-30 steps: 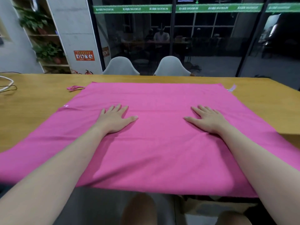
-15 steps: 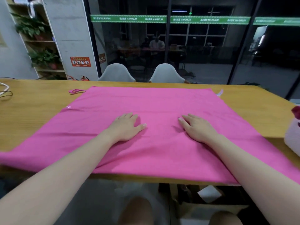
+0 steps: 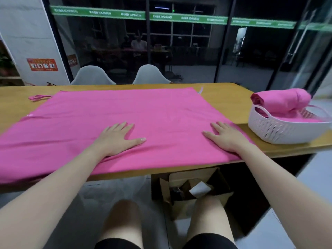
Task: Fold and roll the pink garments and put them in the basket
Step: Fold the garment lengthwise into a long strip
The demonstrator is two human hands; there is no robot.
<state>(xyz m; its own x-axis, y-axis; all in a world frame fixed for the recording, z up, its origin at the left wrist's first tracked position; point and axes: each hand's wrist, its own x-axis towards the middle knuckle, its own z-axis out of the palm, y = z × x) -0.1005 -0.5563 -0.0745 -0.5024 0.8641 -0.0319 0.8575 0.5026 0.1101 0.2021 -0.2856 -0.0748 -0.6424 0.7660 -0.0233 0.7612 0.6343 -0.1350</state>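
Note:
A large pink garment (image 3: 125,112) lies spread flat over the wooden table (image 3: 233,94). My left hand (image 3: 116,139) presses flat on it near the middle, fingers straight. Close to the cloth's right edge, my right hand (image 3: 226,137) also lies flat on it. At the table's right end stands a white perforated basket (image 3: 280,130) holding a rolled pink garment (image 3: 282,101) on top of more pink cloth.
A small pink strap (image 3: 38,97) lies on the table at the far left. Two white chairs (image 3: 149,75) stand behind the table. Under the table's front edge sits an open cardboard box (image 3: 194,187). My knees show below.
My view has swung right, bringing the basket into sight. My right hand has slid outward toward the cloth's right edge; both hands stay flat on the garment.

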